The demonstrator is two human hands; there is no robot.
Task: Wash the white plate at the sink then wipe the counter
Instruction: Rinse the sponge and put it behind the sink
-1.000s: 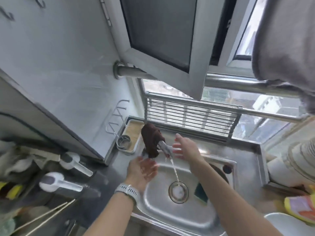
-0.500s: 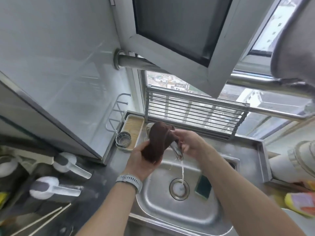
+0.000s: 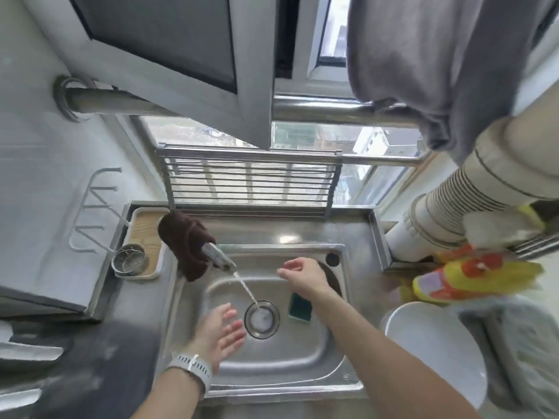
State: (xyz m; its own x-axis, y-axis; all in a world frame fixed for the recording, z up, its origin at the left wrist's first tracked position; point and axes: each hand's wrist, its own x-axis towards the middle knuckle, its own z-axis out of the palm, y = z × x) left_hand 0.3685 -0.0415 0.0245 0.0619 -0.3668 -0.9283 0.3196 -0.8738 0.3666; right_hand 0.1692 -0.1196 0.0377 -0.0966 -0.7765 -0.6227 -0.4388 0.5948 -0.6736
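Over sink (image 3: 329,352), both hands (image 3: 222,329) seemingly empty

1. water runs from the tap (image 3: 218,259) into the sink (image 3: 272,364).
2. left hand (image 3: 219,334) and right hand (image 3: 304,275) hover over the basin, fingers relaxed.
3. white plate (image 3: 435,343), somewhat blurred, sits right of the sink.

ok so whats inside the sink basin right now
In the sink: a green sponge right of the drain, with tap water running into it. Both hands, left hand and right hand, hover empty above. The basin's right wall is partly hidden.
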